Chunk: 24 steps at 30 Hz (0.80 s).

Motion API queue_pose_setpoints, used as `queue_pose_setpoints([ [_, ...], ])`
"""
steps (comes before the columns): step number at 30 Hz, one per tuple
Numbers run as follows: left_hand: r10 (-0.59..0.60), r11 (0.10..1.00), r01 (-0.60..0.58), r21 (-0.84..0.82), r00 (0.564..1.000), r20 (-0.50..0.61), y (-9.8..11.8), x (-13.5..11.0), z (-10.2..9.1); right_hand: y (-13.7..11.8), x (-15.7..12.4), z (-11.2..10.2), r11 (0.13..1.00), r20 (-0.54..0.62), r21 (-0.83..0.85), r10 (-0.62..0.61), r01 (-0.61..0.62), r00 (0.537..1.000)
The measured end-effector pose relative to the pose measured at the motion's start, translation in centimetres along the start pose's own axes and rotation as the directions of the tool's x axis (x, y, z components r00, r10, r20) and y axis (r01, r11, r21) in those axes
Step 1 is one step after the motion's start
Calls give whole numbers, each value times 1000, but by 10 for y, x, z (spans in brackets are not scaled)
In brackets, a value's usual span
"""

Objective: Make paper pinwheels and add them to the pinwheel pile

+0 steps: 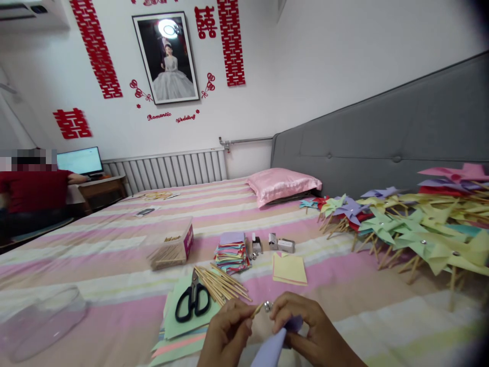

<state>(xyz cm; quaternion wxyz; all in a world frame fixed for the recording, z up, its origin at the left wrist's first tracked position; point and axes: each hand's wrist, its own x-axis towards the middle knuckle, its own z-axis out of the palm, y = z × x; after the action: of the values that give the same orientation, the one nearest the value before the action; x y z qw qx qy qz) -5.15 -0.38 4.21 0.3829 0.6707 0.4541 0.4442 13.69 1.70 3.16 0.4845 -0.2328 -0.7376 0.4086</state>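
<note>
My left hand (229,329) pinches a thin wooden stick (257,310) near its upper end. Small shiny silver pieces (268,306) show by the stick's tip; whether they touch it or lie behind it, I cannot tell. A folded sheet of purple paper (270,349) is gripped in my right hand (303,326), partly covered by the fingers. Left of my hands, black-handled scissors (193,300) lie on a stack of green and other coloured paper (178,332). A loose bundle of wooden sticks (221,285) rests beside the scissors.
A clear box of sticks (171,252), a pile of coloured squares (231,252), small boxes (286,245) and yellow sheets (289,268) lie on the striped bed. Finished paper pinwheels (424,242) crowd the right, below the grey headboard (382,132). A person in red (38,193) sits far left.
</note>
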Motion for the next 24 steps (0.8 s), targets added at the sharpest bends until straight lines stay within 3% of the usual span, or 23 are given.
queue_pose_setpoints([
  [6,-15,995,19,-99,999,41,-7,-3,1,-1,-1,-2,992,-24,-118,-48,45,999],
  [12,-39,998,41,-43,998,45,-4,-4,2,1,-2,-3,983,-29,-109,-151,147,988],
  [24,-160,970,161,-181,987,17,-8,-5,6,5,-2,-1,970,-76,-141,-211,199,975],
])
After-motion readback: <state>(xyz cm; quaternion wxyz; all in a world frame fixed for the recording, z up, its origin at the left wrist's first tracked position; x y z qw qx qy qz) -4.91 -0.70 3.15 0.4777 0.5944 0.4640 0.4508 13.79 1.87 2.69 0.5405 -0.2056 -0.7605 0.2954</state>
